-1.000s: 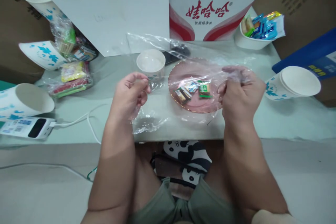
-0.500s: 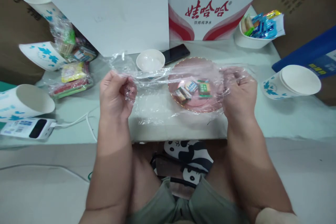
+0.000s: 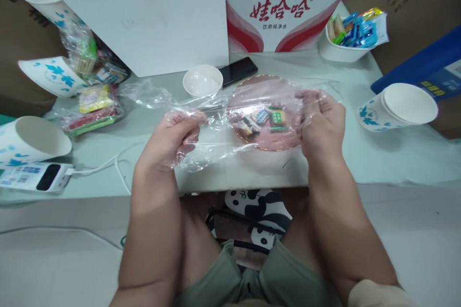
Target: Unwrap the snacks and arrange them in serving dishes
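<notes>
A sheet of clear plastic wrap (image 3: 219, 105) is stretched between my two hands over the table. My left hand (image 3: 176, 139) pinches its left end, which is bunched up. My right hand (image 3: 322, 122) grips its right end at the right rim of a pink plate (image 3: 277, 141). The wrap lies draped over that plate. On the plate lie several small wrapped candies (image 3: 264, 120), seen through the film. A small white paper cup (image 3: 202, 80) stands just behind the wrap, left of the plate.
A black phone (image 3: 238, 70) lies behind the plate, in front of white cardboard boxes (image 3: 284, 7). A bowl of snack packets (image 3: 351, 33) sits at the back right. Stacked paper cups (image 3: 396, 108) lie right. Snack bags (image 3: 95, 105), more cups and a power bank (image 3: 34, 176) lie left.
My left hand moved right, toward the plate, bunching the wrap. The wrap dropped lower onto the plate. My right hand stayed at the plate's right rim.
</notes>
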A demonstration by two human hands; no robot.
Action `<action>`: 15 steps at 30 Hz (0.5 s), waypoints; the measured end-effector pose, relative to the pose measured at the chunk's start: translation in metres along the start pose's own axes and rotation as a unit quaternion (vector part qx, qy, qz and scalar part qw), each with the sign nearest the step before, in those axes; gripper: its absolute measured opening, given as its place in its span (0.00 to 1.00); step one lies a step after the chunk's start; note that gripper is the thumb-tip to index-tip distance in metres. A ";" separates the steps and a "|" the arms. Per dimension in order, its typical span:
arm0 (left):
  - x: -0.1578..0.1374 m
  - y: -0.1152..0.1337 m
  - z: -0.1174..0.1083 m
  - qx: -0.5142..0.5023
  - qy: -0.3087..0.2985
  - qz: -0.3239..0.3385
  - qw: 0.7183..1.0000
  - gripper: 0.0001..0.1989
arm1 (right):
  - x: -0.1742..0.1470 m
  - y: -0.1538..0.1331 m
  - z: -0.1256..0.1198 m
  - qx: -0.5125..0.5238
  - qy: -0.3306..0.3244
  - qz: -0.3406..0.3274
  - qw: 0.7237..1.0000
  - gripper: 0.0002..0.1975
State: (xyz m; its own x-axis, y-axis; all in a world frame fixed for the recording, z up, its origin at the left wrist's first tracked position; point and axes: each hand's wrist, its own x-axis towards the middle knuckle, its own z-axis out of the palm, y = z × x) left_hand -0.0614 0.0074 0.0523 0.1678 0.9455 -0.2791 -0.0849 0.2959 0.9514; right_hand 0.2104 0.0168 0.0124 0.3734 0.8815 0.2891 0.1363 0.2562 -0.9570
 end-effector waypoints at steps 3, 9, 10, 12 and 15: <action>0.001 0.002 -0.006 0.086 0.018 0.000 0.996 0.09 | 0.001 -0.009 -0.006 -0.045 -0.008 -0.015 0.999 0.16; 0.010 -0.011 -0.013 0.141 0.079 0.053 0.985 0.12 | 0.003 -0.011 -0.013 -0.078 0.018 -0.069 0.994 0.13; 0.011 -0.013 -0.014 0.119 0.084 0.089 0.985 0.15 | 0.003 -0.009 -0.014 -0.069 0.009 -0.063 0.996 0.12; 0.014 -0.016 -0.014 0.071 0.090 0.158 0.981 0.17 | 0.003 -0.003 -0.015 -0.041 -0.014 -0.036 0.998 0.13; 0.012 -0.015 -0.011 0.015 0.090 0.189 0.978 0.10 | 0.004 0.006 -0.016 0.001 -0.037 0.001 0.999 0.15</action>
State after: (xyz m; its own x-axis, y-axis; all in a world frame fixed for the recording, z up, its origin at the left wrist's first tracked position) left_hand -0.0691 0.0157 0.0337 -0.0451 0.9960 0.0766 -0.0775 -0.0799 0.9938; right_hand 0.2274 0.0152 0.0080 0.3045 0.9090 0.2846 0.1329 0.2553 -0.9577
